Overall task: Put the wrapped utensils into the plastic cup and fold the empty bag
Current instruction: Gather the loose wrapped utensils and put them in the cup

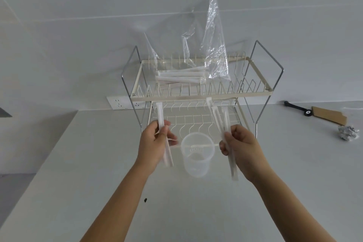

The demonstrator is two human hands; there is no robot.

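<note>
Two bunches of wrapped utensils (222, 124) are up in the air, one in each closed hand, just above the cup (197, 153), likely so they can drop in. The left hand (155, 141) and right hand (239, 145) grip tight. They look long, thin and white. More (181, 76) lie on the rack (202, 95) by the bag (214, 45).
</note>
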